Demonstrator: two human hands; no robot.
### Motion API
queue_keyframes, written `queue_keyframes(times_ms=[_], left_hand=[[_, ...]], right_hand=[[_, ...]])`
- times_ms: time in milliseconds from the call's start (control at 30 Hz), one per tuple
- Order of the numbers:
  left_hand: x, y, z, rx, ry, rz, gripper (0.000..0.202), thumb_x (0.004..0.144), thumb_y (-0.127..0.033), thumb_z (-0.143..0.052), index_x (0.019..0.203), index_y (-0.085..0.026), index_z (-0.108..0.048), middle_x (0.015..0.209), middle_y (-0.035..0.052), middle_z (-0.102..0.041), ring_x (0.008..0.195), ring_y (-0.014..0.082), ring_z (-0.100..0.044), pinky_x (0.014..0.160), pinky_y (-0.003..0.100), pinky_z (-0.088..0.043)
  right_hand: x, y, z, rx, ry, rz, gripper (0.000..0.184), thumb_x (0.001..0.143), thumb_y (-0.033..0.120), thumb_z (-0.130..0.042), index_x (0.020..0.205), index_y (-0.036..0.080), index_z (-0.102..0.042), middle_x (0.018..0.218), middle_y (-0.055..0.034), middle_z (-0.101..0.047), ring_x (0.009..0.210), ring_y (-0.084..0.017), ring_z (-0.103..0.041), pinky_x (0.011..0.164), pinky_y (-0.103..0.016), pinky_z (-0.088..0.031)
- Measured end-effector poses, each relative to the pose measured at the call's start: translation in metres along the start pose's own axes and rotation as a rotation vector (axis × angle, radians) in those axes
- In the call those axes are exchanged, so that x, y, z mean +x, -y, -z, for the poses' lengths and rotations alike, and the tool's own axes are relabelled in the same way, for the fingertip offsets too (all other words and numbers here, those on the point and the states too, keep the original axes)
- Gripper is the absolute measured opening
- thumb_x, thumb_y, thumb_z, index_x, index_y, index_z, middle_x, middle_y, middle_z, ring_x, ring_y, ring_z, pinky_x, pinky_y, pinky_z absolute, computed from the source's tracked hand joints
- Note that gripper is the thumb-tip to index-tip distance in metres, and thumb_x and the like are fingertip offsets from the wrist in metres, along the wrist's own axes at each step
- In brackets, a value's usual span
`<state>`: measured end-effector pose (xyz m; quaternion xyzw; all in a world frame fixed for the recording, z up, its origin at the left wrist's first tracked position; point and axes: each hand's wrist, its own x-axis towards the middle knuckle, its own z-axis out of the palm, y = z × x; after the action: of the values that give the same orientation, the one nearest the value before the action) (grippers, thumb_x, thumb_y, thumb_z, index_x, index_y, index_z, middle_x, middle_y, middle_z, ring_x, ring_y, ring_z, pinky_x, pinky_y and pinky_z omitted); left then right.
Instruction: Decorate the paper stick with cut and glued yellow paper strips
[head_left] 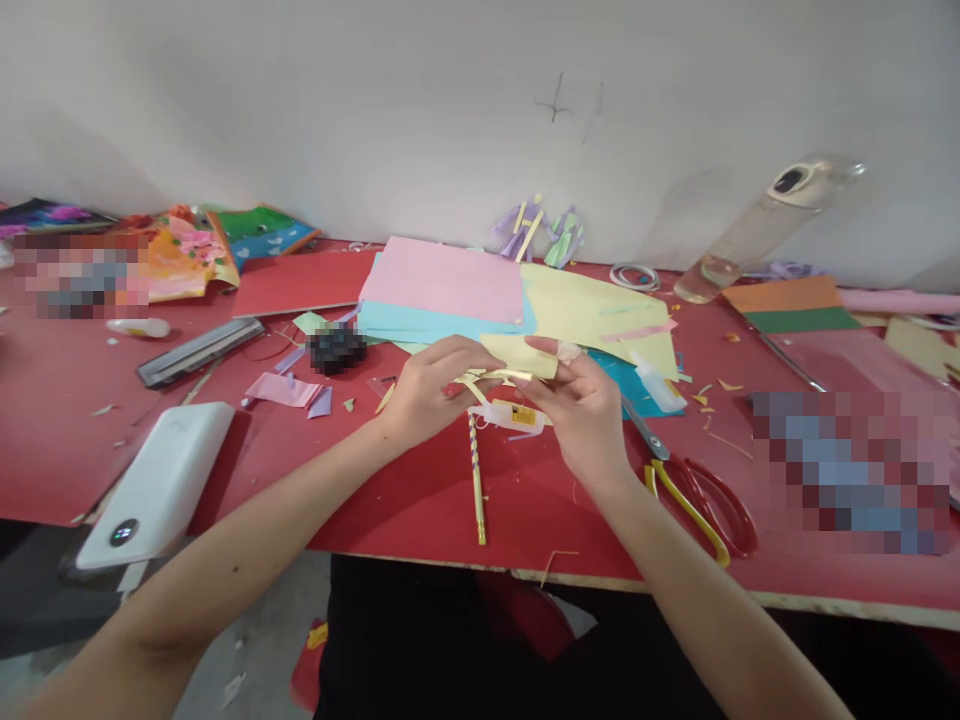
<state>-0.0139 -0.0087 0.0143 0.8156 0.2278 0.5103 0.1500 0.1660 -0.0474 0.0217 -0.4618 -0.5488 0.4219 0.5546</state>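
Observation:
Between my two hands, above the red table, is a piece of pale yellow paper [521,356] with narrow folded strips under it. My left hand [437,388] pinches its left side, fingers closed. On the right side, my right hand [581,405] grips the same paper between thumb and fingers. Just below lies a small white glue bottle [517,417] with a yellow label. A striped pencil [478,480] points toward the table's front edge. Scissors [679,475] with red and yellow handles rest beside my right forearm.
Pink paper [450,280] and yellow sheets [600,305] are stacked at the back. A clear bottle [765,230] stands at the right, a white power bank [161,480] lies left, and a stapler [201,352] lies behind it. Paper figures [517,230] lean on the wall. Scraps are scattered about.

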Motion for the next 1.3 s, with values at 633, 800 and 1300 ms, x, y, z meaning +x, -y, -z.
queue_keyframes(times_ms=[633,800,1300], left_hand=[[0.007,-0.001,0.007,-0.447,0.051,0.623,0.017,0.075,-0.033,-0.073,0.081,-0.018,-0.067,0.073,0.0007,-0.066,0.064,0.0114,-0.060,0.058,0.024,-0.048],[0.004,0.004,0.003,-0.572,0.042,0.696,0.014,0.077,-0.031,-0.072,0.079,-0.019,-0.065,0.073,-0.0004,-0.066,0.061,0.0108,-0.059,0.058,0.026,-0.048],[0.006,-0.002,0.002,-0.669,-0.001,0.796,0.018,0.073,-0.031,-0.075,0.080,-0.016,-0.067,0.075,0.0007,-0.065,0.068,0.0111,-0.061,0.065,0.024,-0.049]], right_hand=[[0.015,-0.018,0.018,-0.535,-0.082,0.378,0.009,0.085,0.024,-0.063,0.092,0.027,-0.068,0.106,-0.0032,-0.063,0.107,-0.022,-0.059,0.097,-0.045,-0.047],[0.012,-0.017,0.016,-0.446,-0.084,0.312,0.015,0.092,0.026,-0.053,0.099,0.028,-0.066,0.105,-0.0022,-0.067,0.107,-0.021,-0.061,0.090,-0.040,-0.051],[0.016,-0.025,0.019,-0.427,-0.122,0.286,0.026,0.084,0.013,-0.051,0.096,0.024,-0.071,0.103,-0.0029,-0.071,0.103,-0.020,-0.064,0.085,-0.035,-0.052]])
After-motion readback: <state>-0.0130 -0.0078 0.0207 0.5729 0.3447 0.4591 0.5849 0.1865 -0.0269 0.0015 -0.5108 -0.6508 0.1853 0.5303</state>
